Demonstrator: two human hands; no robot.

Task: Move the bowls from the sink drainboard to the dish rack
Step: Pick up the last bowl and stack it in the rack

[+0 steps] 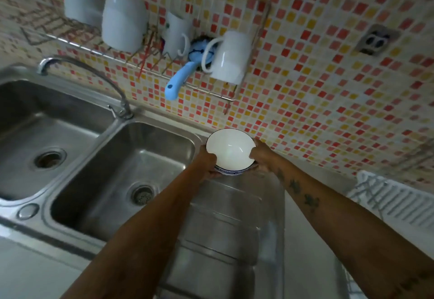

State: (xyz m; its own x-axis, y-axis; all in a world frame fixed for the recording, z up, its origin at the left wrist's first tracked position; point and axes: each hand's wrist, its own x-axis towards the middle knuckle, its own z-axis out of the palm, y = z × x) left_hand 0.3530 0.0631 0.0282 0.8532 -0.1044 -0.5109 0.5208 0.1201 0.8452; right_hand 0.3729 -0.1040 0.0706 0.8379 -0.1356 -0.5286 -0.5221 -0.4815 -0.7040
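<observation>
A white bowl [230, 150] with a blue patterned outside sits upright at the far end of the steel drainboard [225, 223], close to the tiled wall. My left hand [207, 161] grips its left rim and side. My right hand [260, 155] grips its right rim. Whether the bowl rests on the drainboard or hangs just above it, I cannot tell. The wire dish rack [150, 63] hangs on the wall above the sink, up and to the left of the bowl.
The rack holds white bowls [123, 20], two white mugs [229, 56] and a blue-handled brush [180, 75]. A double steel sink [124, 169] with a curved tap [94, 75] lies left. A white ribbed tray [408, 204] sits on the right. A wall socket [375, 40] is upper right.
</observation>
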